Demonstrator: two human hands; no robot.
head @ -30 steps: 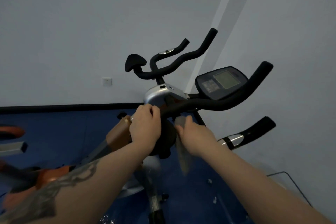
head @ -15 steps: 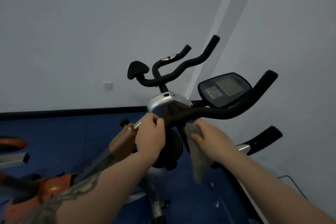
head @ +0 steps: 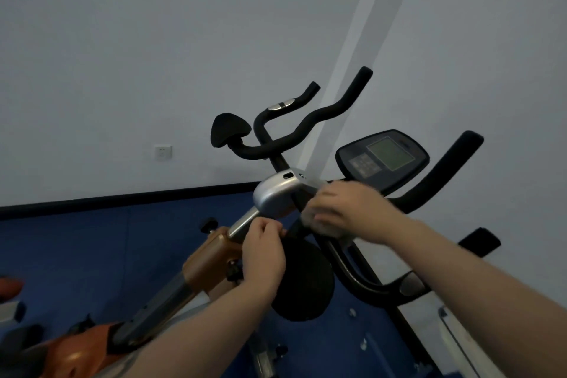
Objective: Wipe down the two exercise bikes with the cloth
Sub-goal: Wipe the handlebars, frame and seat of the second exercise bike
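Observation:
An orange and silver exercise bike (head: 211,255) fills the middle of the view, with black handlebars (head: 435,181) and a dark console (head: 383,156). My left hand (head: 264,255) grips the inner end of the near handlebar beside the silver stem. My right hand (head: 346,209) holds a grey cloth (head: 325,225) against the handlebar just right of the silver housing (head: 276,196); it is blurred. Most of the cloth is hidden under that hand. A second set of black handlebars (head: 306,123) with a round pad stands further back.
Pale walls meet in a corner behind the bike, with a wall socket (head: 163,152) at the left. Blue floor mats (head: 76,248) lie below. Another orange machine part (head: 9,285) shows at the left edge. A thin cable (head: 454,334) runs along the floor at the right.
My right hand has risen with the cloth from below the handlebar up onto it, beside the silver housing. My left hand keeps its grip. The view has shifted slightly.

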